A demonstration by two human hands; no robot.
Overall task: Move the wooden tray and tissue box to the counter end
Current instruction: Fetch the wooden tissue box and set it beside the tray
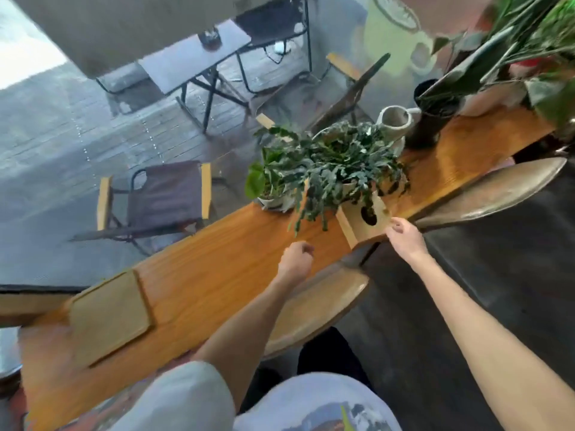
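A flat pale wooden tray (109, 315) lies on the orange wooden counter (224, 275) near its left end. A light wooden tissue box (364, 220) with a dark oval opening stands at the counter's near edge, partly under hanging plant leaves. My right hand (404, 236) touches the box's near right corner with fingers curled; whether it grips the box is unclear. My left hand (295, 261) hovers over the counter's middle in a loose fist, holding nothing, apart from both the tray and the box.
Two potted plants (329, 169) stand right behind the tissue box. A ceramic jug (395, 121), a black pot (432, 116) and tall plants fill the counter's right part. Two wooden stools (320, 309) sit below the near edge. Folding chairs and a table are beyond the glass.
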